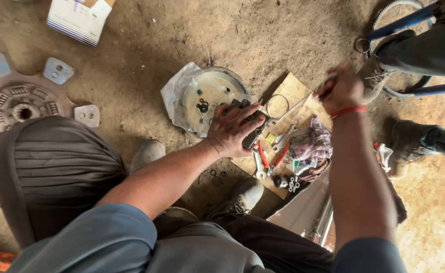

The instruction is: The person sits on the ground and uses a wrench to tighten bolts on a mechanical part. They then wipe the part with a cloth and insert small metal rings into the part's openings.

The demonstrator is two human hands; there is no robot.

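Work in hand: I am holding a small dark metal part steady and working at it with a thin rod-like tool; I judge this the fitting or loosening step.
Left hand: my left hand lies palm down, fingers curled and clamped over the dark part, which sits at the edge of the cardboard sheet, just beside the round metal plate.
Right hand: my right hand is closed in a fist around the tool's handle end; I cannot tell exactly what tool it is.
Next move, as I judge it: keep the part pinned hard so that it does not twist, and hold the tool's tip lined up on it.
Counts: one round plate resting on clear plastic wrap; one clutch disc on the dirt to my left, three of its pads in view; one pair of red-handled pliers; one wire ring; one rag.
Small parts: a cluster of nuts and washers, too small to count.
Others: another person's two boots stand close by on the right.
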